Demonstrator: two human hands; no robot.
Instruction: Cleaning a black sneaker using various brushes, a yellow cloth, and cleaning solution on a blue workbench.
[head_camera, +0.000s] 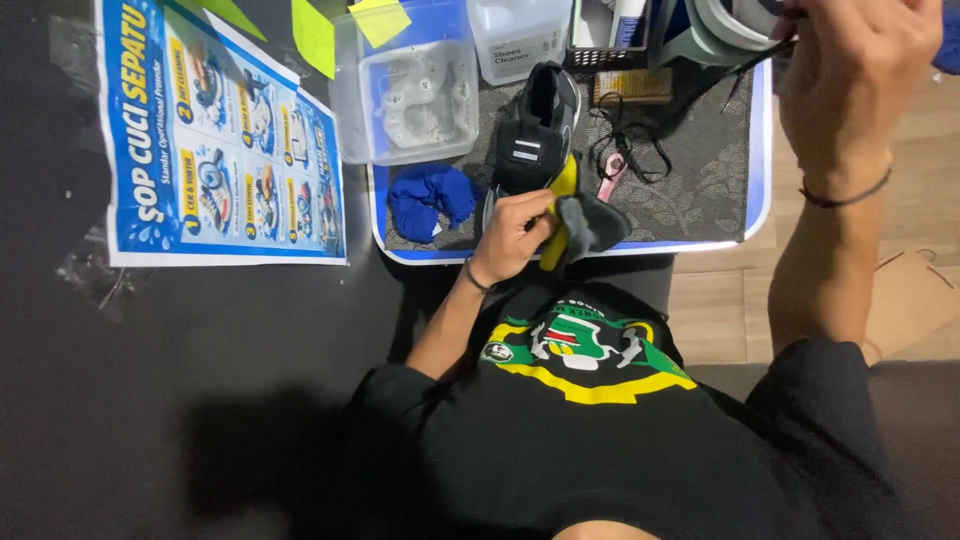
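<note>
— Shoe (535, 125), black and grey, sits at frame centre on the patterned mat (700, 190). My left hand (515, 235) is at its heel, fingers curled round a grey-and-yellow cloth (580, 225).

— How does it handle?

— Light, I'd judge; soft upper, stiffer sole. Best gripped at the heel or along the sole. The cloth is limp and bunches easily.

— And your right hand (850, 75)?

— Up in the upper right corner, fingers pinched at something by a pale round container (725, 30); what it holds I can't tell.

— Packages, signs?

— White jug (520, 35) with a label at top centre, clear plastic tub (410, 95) left of it. Blue instruction poster (220, 140) with small pictures, upper left. Blue rag (430, 195) just left of the shoe, loose black laces (630, 145) to its right.
</note>
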